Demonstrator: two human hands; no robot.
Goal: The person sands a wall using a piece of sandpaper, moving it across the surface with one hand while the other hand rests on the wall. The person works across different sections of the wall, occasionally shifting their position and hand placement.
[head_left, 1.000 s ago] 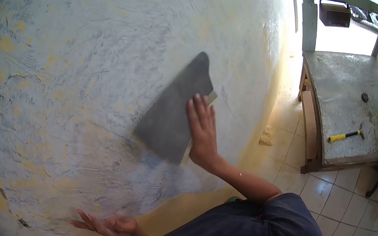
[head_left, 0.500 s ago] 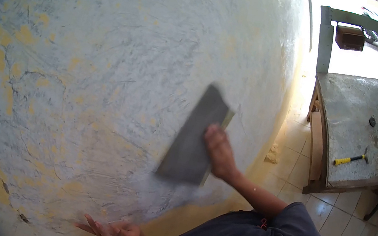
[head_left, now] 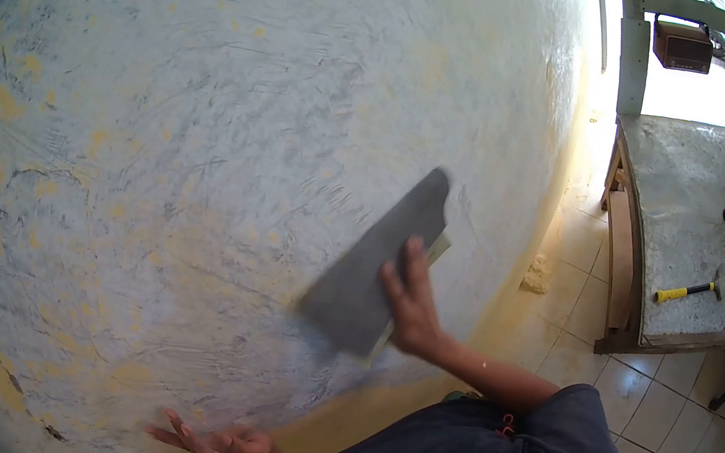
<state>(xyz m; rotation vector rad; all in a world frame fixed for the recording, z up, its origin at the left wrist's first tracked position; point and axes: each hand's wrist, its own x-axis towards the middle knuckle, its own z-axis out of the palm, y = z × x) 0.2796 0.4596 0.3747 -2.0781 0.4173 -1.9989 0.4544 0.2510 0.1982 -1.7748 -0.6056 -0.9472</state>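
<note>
Holding grey board (head_left: 360,286); fingers (head_left: 417,270) (half-spread)

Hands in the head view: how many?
2: the right hand on the grey sheet near mid-picture, and the left hand, fingers open, at lower left by the wall. No others visible.
</note>
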